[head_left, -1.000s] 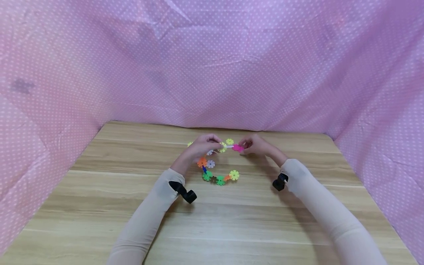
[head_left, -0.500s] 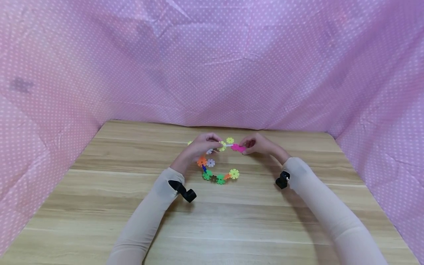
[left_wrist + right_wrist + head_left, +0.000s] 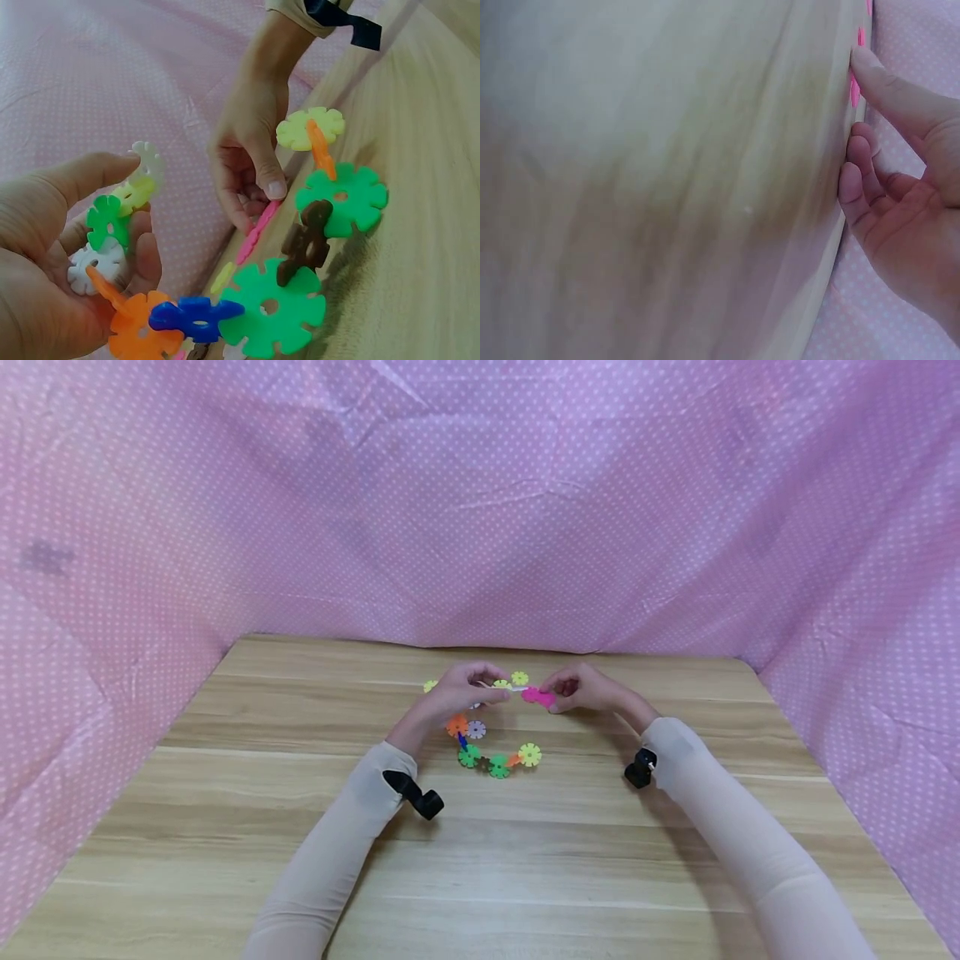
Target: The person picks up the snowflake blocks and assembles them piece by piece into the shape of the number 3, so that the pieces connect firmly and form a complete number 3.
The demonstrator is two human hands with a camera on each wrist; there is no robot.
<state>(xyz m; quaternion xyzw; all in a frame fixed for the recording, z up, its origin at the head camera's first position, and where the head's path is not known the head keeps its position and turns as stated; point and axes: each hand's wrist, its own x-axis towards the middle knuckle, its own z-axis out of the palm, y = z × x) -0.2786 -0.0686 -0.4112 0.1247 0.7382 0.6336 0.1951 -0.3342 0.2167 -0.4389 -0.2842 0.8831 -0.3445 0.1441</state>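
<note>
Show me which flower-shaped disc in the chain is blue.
The blue disc slotted between an orange disc and a green disc; no other visible disc is blue.

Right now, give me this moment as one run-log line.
left hand: holds multicoloured disc chain | right hand: pinches pink piece | pink piece joined to chain: cannot tell

Flower discs (image 3: 289,311) smooth plastic; tabletop (image 3: 510,860) smooth, wood-grained; backdrop (image 3: 480,527) creased matt cloth.
</note>
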